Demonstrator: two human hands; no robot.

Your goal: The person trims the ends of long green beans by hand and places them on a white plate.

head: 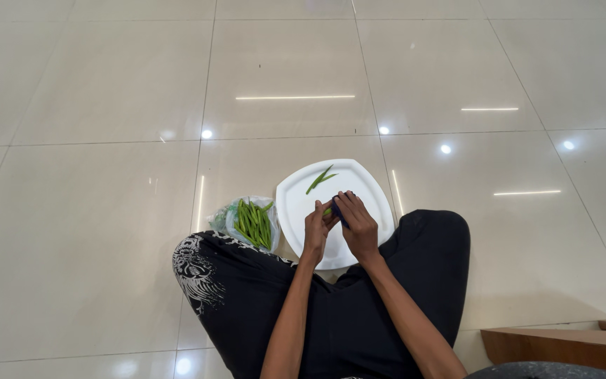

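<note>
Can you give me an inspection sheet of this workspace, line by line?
Surface: glossy beige tile floor, ceiling lights reflected.
Job's things: white plate with two green beans; clear bag of green beans left of the plate.
Clutter: nothing seen.
Hands: left hand and right hand together over the plate, holding a green bean piece and a small dark tool.
Cables: nothing seen.
Surroundings: wooden step at lower right.
</note>
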